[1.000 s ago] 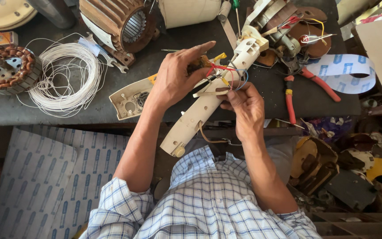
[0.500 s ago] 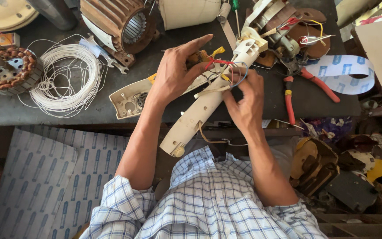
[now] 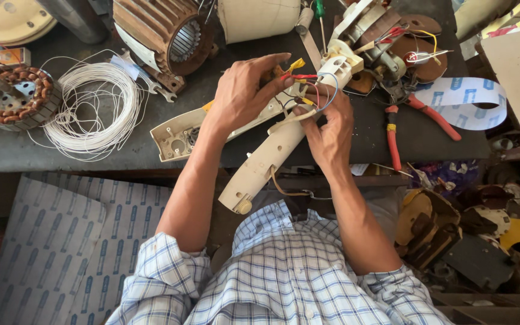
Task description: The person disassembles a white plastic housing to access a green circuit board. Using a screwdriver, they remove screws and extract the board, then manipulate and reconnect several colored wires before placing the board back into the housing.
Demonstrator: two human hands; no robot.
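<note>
A long cream plastic housing (image 3: 267, 157) lies slanted across the front edge of the dark workbench (image 3: 91, 157), red, yellow and blue wires (image 3: 306, 89) spilling from its upper end. My left hand (image 3: 245, 91) grips the top of the housing among the wires, fingers pinched near a yellow connector. My right hand (image 3: 326, 127) holds the housing from the right side, its fingertips on the wires. A second cream cover piece (image 3: 179, 133) lies beneath my left wrist.
A coil of white wire (image 3: 97, 108) and a copper-wound stator (image 3: 16, 99) lie at left. A rusty motor shell (image 3: 164, 33) stands behind. Red-handled pliers (image 3: 410, 123) and a paper strip (image 3: 470, 99) lie at right, with metal parts piled on the floor.
My right hand has shifted up along the housing toward the wires. My left hand stays on the upper end, fingers closing nearer the yellow connector.
</note>
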